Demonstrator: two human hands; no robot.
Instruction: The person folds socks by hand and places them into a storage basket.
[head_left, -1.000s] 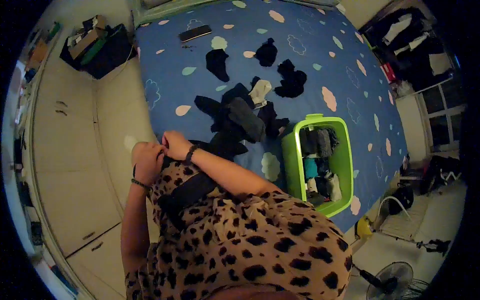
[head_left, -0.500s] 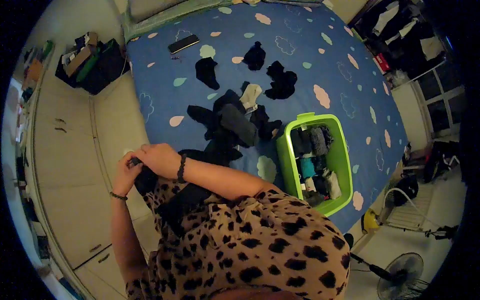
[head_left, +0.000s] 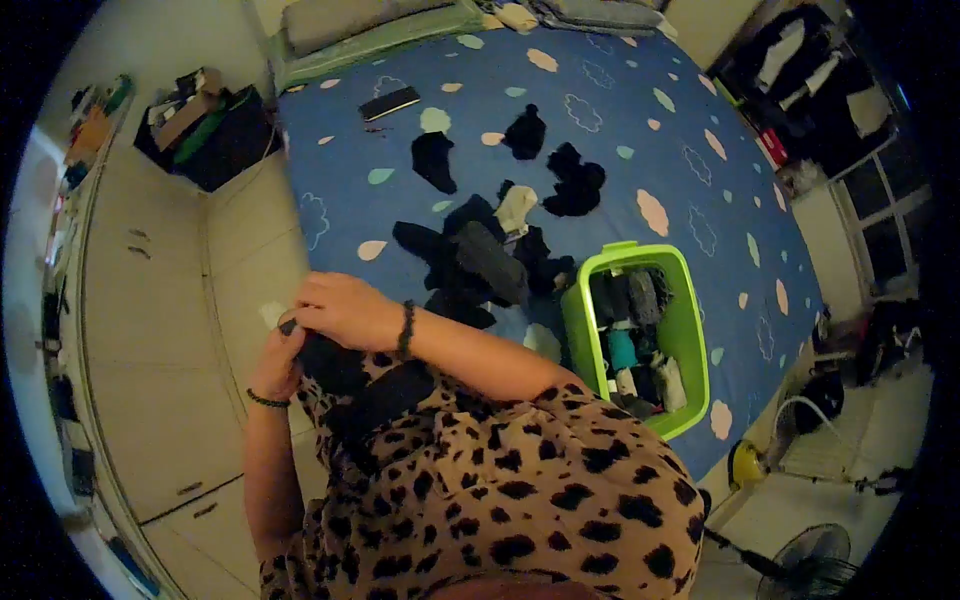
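Note:
My left hand (head_left: 277, 362) and my right hand (head_left: 345, 308) meet at the bed's left edge, fingers closed together on a dark cloth (head_left: 330, 365) that looks like a sock. The rest of the cloth hangs below them against the spotted clothing. Beyond my right hand lies a heap of dark socks (head_left: 490, 262) with a white sock (head_left: 516, 208) on top. Separate black socks lie farther back, one at the left (head_left: 433, 162), one in the middle (head_left: 525, 131) and a bunch at the right (head_left: 575, 180).
A green basket (head_left: 697, 345) holding rolled socks stands on the blue bed (head_left: 620, 90) at the right. A phone (head_left: 390, 103) lies near the bed's back left. A dark box (head_left: 235, 140) of items sits on the cabinets at left. A fan (head_left: 810, 560) stands lower right.
Both hands have shifted left, and my right hand now covers more of the dark cloth's top edge. The view has swayed; the socks and basket lie as before.

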